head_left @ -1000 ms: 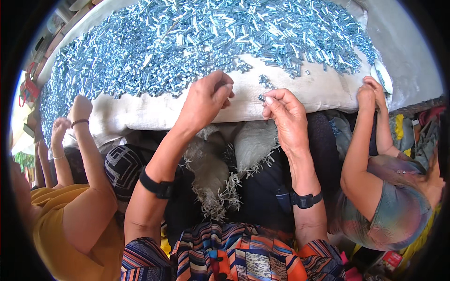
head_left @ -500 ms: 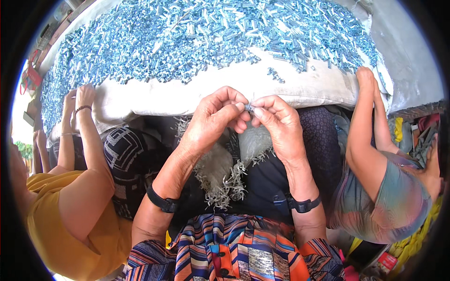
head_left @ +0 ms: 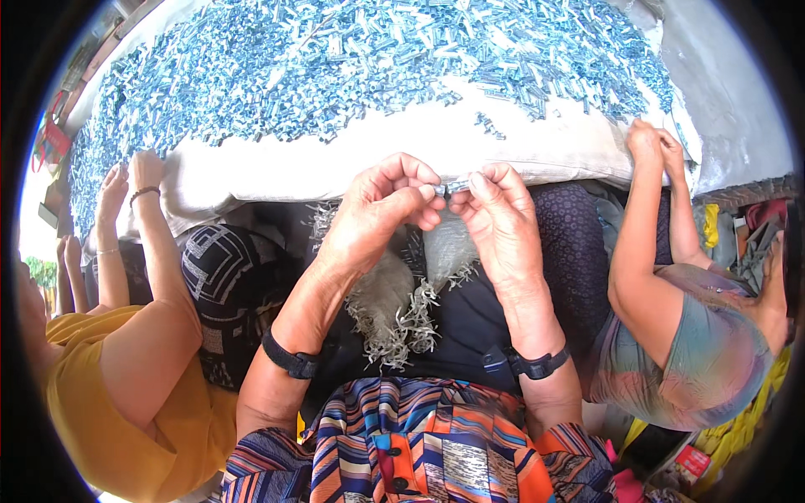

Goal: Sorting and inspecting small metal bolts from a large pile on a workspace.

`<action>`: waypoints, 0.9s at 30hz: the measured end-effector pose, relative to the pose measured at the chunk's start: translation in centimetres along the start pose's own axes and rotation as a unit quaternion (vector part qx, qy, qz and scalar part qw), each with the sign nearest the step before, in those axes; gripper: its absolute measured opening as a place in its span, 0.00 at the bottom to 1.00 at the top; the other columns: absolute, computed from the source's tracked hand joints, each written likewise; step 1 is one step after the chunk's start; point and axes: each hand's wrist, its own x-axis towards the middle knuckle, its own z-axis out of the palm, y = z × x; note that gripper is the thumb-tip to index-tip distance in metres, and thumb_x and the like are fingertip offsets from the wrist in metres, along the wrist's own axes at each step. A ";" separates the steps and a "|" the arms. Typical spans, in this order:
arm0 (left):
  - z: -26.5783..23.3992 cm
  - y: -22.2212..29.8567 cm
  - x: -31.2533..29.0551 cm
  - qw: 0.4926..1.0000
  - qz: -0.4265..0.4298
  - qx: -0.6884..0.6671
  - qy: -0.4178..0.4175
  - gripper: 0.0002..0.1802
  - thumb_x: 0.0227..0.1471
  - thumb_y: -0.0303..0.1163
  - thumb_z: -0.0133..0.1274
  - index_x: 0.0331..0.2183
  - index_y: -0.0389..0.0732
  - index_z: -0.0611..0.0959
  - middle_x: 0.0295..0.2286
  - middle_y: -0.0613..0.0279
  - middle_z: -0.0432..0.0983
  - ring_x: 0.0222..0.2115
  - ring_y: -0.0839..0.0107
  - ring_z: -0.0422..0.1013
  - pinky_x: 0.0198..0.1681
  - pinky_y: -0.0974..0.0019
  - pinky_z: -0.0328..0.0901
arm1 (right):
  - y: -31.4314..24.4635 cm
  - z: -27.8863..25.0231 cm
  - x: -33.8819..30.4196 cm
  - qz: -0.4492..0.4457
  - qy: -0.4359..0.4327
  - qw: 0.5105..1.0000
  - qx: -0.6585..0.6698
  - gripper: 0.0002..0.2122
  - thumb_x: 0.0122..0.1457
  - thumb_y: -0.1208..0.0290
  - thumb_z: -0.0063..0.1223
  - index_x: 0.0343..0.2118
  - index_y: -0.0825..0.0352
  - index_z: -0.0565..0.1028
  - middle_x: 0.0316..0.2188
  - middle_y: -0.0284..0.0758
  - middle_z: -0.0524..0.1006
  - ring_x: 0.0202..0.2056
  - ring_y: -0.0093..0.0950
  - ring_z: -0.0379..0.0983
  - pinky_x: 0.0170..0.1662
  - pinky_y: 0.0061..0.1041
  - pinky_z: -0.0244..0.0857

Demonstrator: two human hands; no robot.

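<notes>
My left hand [head_left: 381,199] and my right hand [head_left: 503,220] meet in front of me, just past the edge of the white cloth [head_left: 302,176]. Between thumb and fingers, my left hand pinches a small dark metallic piece [head_left: 440,190]. A short, shiny silver-blue strip [head_left: 457,185] is gripped in my right fingertips, its end touching or nearly touching the left one. Both pieces are partly hidden by my fingers. Beyond the hands, a wide heap of small silver-blue metal pieces [head_left: 335,75] covers the cloth.
A few loose pieces [head_left: 490,126] lie apart from the heap. At the left sits a person in yellow [head_left: 142,394], hands at the heap's edge. On my right another person [head_left: 679,352] works at the cloth's corner. A frayed grey-white sack [head_left: 381,293] hangs over my lap.
My right hand has turned and its thumb has lifted, so more of the silver-blue strip shows. My left hand stays nearly in place. The right-hand person's hands have drawn closer together.
</notes>
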 end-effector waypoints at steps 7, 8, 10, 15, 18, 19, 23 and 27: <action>-0.2 -0.4 0.2 0.999 0.026 0.018 -0.006 0.06 0.53 0.26 0.50 0.35 0.37 0.75 0.26 0.63 0.75 0.26 0.78 0.72 0.32 0.74 0.68 | 0.8 -0.4 -0.1 0.057 -0.039 0.994 0.083 0.03 0.60 0.72 0.47 0.32 0.64 0.69 0.24 0.32 0.74 0.27 0.22 0.72 0.34 0.21 0.67; -0.2 -0.3 0.1 0.999 0.026 0.018 -0.005 0.06 0.53 0.26 0.50 0.35 0.37 0.75 0.26 0.63 0.75 0.26 0.78 0.72 0.32 0.74 0.68 | 1.0 -0.5 0.0 0.058 -0.039 0.994 0.084 0.03 0.60 0.72 0.47 0.32 0.64 0.69 0.24 0.32 0.74 0.27 0.22 0.72 0.34 0.21 0.67; 0.1 -0.2 0.0 0.994 0.062 0.088 0.008 0.05 0.53 0.26 0.50 0.34 0.36 0.75 0.25 0.65 0.74 0.27 0.81 0.70 0.32 0.75 0.67 | 1.2 -0.8 0.1 0.062 -0.047 0.992 0.096 0.03 0.60 0.72 0.47 0.32 0.64 0.69 0.24 0.33 0.74 0.27 0.23 0.73 0.34 0.22 0.68; -0.6 0.2 -0.4 0.964 0.090 0.246 -0.036 0.06 0.53 0.26 0.52 0.34 0.36 0.75 0.26 0.68 0.73 0.28 0.82 0.68 0.32 0.75 0.65 | 1.0 -1.6 0.1 0.111 -0.069 0.985 0.108 0.03 0.60 0.72 0.47 0.32 0.65 0.69 0.25 0.36 0.75 0.24 0.24 0.73 0.30 0.24 0.69; -0.6 0.6 -1.1 0.976 0.068 0.191 -0.081 0.06 0.52 0.26 0.53 0.34 0.36 0.75 0.26 0.68 0.73 0.28 0.82 0.68 0.32 0.75 0.65 | 1.4 -1.8 -0.2 0.169 -0.114 0.969 0.136 0.04 0.59 0.71 0.48 0.31 0.65 0.68 0.25 0.37 0.75 0.22 0.25 0.73 0.28 0.25 0.69; -0.5 0.5 -1.3 0.984 0.052 0.134 -0.102 0.07 0.52 0.26 0.53 0.34 0.36 0.75 0.26 0.68 0.73 0.28 0.82 0.68 0.32 0.75 0.65 | 1.4 -1.7 -0.3 0.185 -0.122 0.964 0.149 0.05 0.59 0.70 0.49 0.31 0.64 0.68 0.24 0.36 0.75 0.22 0.25 0.73 0.27 0.25 0.68; -0.2 0.8 -1.2 0.988 0.009 0.049 -0.145 0.08 0.52 0.27 0.53 0.36 0.36 0.76 0.28 0.66 0.74 0.29 0.80 0.69 0.32 0.75 0.65 | 0.9 -1.7 -0.2 0.207 -0.170 0.955 0.127 0.07 0.58 0.68 0.51 0.30 0.63 0.67 0.23 0.34 0.74 0.20 0.22 0.69 0.25 0.21 0.65; -0.9 -0.6 -1.0 0.993 0.053 0.071 -0.082 0.08 0.53 0.30 0.53 0.33 0.36 0.77 0.26 0.64 0.75 0.23 0.80 0.69 0.27 0.77 0.65 | 0.4 -1.4 0.2 0.216 -0.177 0.954 0.108 0.08 0.58 0.66 0.52 0.29 0.65 0.69 0.23 0.34 0.74 0.21 0.21 0.70 0.26 0.20 0.65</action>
